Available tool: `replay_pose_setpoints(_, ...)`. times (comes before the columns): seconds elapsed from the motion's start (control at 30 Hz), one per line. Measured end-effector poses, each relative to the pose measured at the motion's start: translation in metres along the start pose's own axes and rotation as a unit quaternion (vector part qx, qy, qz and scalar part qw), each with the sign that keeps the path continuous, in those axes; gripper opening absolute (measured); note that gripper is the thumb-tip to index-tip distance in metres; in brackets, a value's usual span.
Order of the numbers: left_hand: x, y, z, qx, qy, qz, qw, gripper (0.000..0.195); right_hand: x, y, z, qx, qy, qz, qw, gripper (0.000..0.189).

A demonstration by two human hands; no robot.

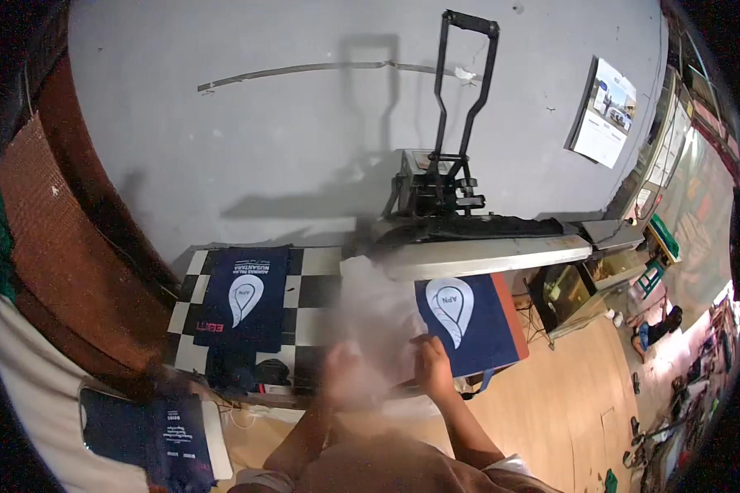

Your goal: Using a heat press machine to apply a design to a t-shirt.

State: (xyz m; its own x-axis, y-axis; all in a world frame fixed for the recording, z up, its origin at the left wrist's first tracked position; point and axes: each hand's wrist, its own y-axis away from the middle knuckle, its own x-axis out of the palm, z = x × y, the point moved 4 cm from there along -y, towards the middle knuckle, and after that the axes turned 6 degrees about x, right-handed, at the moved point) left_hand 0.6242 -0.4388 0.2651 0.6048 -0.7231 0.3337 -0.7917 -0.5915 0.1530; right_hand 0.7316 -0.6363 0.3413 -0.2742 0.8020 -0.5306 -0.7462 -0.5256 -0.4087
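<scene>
A pale translucent sheet (376, 314), blurred by motion, hangs in front of me between both hands. My right hand (433, 363) pinches its right edge, just beside a navy fabric piece (484, 326). My left hand (340, 374) is badly blurred at the sheet's lower left, and it appears to grip it. The fabric bears a white teardrop-shaped print (450, 308) and lies on the lower bed of a heat press, over an orange-brown pad (513, 314). Above it the press's upper plate (487, 256) is raised, with its black handle (468, 86) upright.
To the left, printed navy fabric (240, 302) lies on a checkered table (311, 293), with a small black object (272, 371) near its front edge. More navy fabric (179, 437) rests at the lower left. A glass tank (567, 293) stands on the right; farther off, a person (657, 333) is low near the floor.
</scene>
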Motion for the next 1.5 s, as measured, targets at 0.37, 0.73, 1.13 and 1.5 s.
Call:
replay_pose_setpoints(0.37,0.107,0.036,0.01,0.342,-0.556,0.109,0.75,0.043,-0.079,0.027,-0.098,0.106,-0.001,-0.053,0.993,0.031)
replay_pose_setpoints(0.73,0.118,0.045,0.004,0.333,-0.645,0.085,0.683,0.047,-0.084,0.031,-0.121,0.002,0.268,0.022,0.963,0.051)
replay_pose_setpoints(1.13,0.119,0.036,0.005,0.312,-0.589,0.105,0.738,0.053,-0.087,0.032,-0.118,0.0,0.247,0.011,0.969,0.056)
replay_pose_setpoints(1.5,0.197,0.032,0.019,0.436,-0.622,0.19,0.622,0.061,-0.093,0.028,-0.098,0.033,0.245,-0.009,0.969,0.043)
